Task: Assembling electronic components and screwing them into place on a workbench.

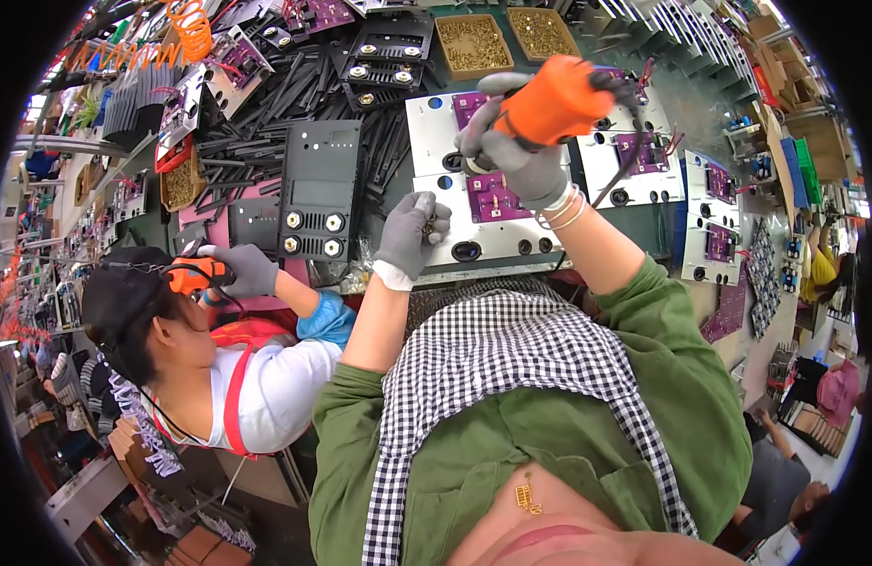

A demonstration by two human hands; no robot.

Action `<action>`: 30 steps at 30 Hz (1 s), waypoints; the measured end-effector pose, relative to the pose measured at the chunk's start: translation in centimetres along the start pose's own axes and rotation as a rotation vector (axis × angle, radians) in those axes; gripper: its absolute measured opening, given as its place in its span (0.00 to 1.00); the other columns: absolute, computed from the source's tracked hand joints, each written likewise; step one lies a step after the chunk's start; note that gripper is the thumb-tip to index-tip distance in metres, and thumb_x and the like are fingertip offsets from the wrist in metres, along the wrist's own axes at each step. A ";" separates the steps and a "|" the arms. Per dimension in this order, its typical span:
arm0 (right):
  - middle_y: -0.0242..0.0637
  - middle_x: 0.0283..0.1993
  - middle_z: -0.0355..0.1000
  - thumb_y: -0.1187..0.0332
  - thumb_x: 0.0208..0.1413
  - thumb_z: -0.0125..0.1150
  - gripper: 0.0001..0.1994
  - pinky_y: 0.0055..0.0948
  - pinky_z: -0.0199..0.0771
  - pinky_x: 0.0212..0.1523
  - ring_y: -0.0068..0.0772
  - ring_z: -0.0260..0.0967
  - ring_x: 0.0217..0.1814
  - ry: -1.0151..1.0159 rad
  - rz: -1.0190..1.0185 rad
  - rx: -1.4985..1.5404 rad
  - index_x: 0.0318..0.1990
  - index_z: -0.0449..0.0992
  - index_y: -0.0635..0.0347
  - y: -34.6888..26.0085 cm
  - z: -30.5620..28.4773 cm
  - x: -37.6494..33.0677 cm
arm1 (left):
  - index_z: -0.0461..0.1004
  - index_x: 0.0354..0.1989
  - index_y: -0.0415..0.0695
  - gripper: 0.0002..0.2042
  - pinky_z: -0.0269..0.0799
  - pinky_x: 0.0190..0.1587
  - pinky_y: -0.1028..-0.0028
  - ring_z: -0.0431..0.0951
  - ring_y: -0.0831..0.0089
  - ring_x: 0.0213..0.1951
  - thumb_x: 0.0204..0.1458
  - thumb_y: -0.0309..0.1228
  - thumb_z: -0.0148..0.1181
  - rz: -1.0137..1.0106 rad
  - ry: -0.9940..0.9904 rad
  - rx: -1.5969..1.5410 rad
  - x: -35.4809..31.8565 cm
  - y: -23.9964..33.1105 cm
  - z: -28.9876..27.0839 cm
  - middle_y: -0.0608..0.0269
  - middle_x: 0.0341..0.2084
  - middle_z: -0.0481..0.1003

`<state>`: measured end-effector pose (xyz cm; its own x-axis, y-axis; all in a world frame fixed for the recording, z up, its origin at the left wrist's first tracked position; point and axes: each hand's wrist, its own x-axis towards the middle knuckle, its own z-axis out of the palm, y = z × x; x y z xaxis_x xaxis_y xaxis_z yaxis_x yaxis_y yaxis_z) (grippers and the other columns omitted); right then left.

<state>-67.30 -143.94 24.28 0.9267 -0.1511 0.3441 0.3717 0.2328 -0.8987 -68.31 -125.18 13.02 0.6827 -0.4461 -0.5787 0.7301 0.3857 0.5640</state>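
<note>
My right hand (526, 165), in a grey glove, grips an orange electric screwdriver (563, 99) over the white metal panels. Its tip is hidden behind the hand. Below it, a purple circuit board (497, 200) lies on the nearest white panel (441, 253), which has round black-rimmed holes. My left hand (412, 234), also grey-gloved, is curled at that panel's left edge. Small brass-coloured screws show between its fingers. To its left stands a black metal housing (323, 189) with silver round terminals along its lower part.
Two cardboard trays of brass-coloured screws (474, 45) sit at the back. Black strips (276, 123) lie heaped at the left. More white panels with purple boards (710, 241) line the right. A co-worker (238, 377) sits close on my left, holding another orange screwdriver (198, 275).
</note>
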 end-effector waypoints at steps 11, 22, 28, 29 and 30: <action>0.39 0.26 0.73 0.74 0.50 0.58 0.24 0.26 0.76 0.28 0.30 0.74 0.28 -0.072 -0.193 0.289 0.55 0.62 0.65 -3.8 0.5 -1.3 | 0.69 0.38 0.43 0.17 0.56 0.18 0.86 0.58 0.83 0.20 0.60 0.47 0.56 -0.086 -0.240 -0.419 -0.2 -1.3 1.9 0.73 0.21 0.62; 0.39 0.27 0.74 0.74 0.50 0.57 0.23 0.32 0.80 0.34 0.32 0.75 0.29 -0.078 -0.247 0.299 0.55 0.61 0.66 -4.4 0.4 -2.2 | 0.68 0.36 0.42 0.22 0.51 0.16 0.84 0.54 0.84 0.17 0.59 0.53 0.54 0.087 -0.292 -0.283 -1.0 -1.9 2.4 0.74 0.18 0.56; 0.39 0.25 0.73 0.74 0.50 0.53 0.21 0.33 0.80 0.35 0.33 0.76 0.28 0.078 -0.132 0.293 0.53 0.61 0.67 -5.5 1.0 -3.0 | 0.69 0.34 0.40 0.23 0.51 0.17 0.83 0.56 0.83 0.16 0.59 0.52 0.56 0.213 -0.209 -0.117 -1.7 -2.1 2.7 0.73 0.16 0.58; 0.39 0.25 0.73 0.74 0.51 0.53 0.21 0.32 0.80 0.35 0.32 0.75 0.28 0.119 -0.126 0.269 0.53 0.61 0.67 -5.6 1.1 -3.2 | 0.69 0.34 0.40 0.23 0.51 0.17 0.82 0.56 0.83 0.16 0.59 0.52 0.56 0.257 -0.195 -0.085 -1.8 -2.3 2.7 0.73 0.16 0.59; 0.38 0.25 0.73 0.74 0.51 0.53 0.20 0.32 0.80 0.35 0.32 0.75 0.27 0.162 -0.124 0.241 0.53 0.61 0.67 -5.7 1.2 -3.3 | 0.69 0.33 0.39 0.23 0.51 0.17 0.82 0.56 0.83 0.16 0.59 0.51 0.56 0.307 -0.186 -0.054 -1.8 -2.5 2.8 0.72 0.16 0.60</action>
<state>-72.43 -143.63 28.55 0.8597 -0.3392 0.3819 0.5018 0.4213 -0.7555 -71.47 -127.55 14.31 0.8572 -0.4403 -0.2671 0.4955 0.5642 0.6604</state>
